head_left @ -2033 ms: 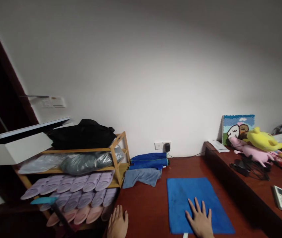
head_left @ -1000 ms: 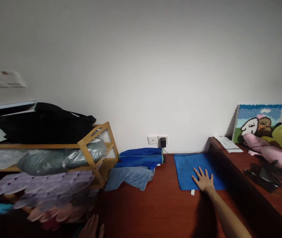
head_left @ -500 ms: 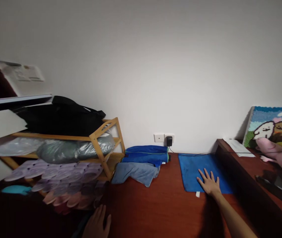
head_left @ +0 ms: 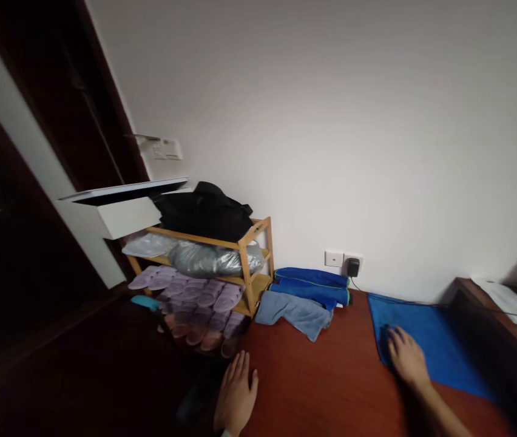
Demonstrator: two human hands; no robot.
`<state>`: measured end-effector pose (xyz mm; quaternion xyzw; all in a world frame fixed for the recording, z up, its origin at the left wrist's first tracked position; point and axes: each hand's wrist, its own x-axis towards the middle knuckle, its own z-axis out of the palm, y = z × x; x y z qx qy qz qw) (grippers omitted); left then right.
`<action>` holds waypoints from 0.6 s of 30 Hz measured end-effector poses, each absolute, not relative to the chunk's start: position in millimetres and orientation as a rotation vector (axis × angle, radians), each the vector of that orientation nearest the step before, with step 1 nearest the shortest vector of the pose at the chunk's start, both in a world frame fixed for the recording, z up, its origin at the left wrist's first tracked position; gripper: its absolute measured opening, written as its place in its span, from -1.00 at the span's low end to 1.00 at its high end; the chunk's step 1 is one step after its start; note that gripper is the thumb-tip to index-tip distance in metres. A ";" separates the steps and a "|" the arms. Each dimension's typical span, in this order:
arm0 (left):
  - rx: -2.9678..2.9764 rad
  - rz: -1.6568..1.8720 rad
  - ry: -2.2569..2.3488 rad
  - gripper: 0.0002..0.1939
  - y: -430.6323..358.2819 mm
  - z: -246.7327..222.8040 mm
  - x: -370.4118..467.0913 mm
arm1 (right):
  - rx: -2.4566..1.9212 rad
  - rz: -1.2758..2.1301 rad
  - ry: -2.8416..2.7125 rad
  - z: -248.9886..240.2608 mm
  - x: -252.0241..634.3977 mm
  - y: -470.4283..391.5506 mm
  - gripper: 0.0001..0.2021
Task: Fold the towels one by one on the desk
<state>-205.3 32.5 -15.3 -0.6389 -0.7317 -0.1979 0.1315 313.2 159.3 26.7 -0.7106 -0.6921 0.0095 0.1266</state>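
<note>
- A person's right hand [head_left: 408,358] reaches over the left part of a blue cloth [head_left: 445,349], back of the hand up, fingers close together and seemingly bent. Blur hides the fingertips, so whether they pinch the fabric or merely rest on it cannot be told.
- The left hand [head_left: 236,394] is flat and extended at the near left edge of a reddish-brown wooden surface [head_left: 313,382]. Its fingers lie side by side, the thumb stands a little apart, and it holds nothing. How firmly the palm meets the wood cannot be told.
- The blue cloth lies spread out on the right of the wooden surface, its far edge near the white wall [head_left: 331,121] and its right side in shadow beside a raised dark wooden ledge [head_left: 463,291].
- Between the hands and farther back, a crumpled grey-blue cloth [head_left: 295,312] lies in front of blue rolled fabric [head_left: 308,285] near the wall.
- A black plug [head_left: 352,267] sits in a wall socket above, its thin cable running toward the ledge, where a white paper [head_left: 508,300] lies.
- Beyond the left hand, a wooden rack [head_left: 246,273] carries lilac slippers [head_left: 208,291], a plastic-wrapped bundle [head_left: 208,258] and a black bag [head_left: 204,212].
</note>
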 end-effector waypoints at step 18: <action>-1.879 -0.598 -2.207 -0.43 29.2 -7.7 -198.4 | -1.441 0.240 -2.379 15.1 49.6 -15.7 -0.49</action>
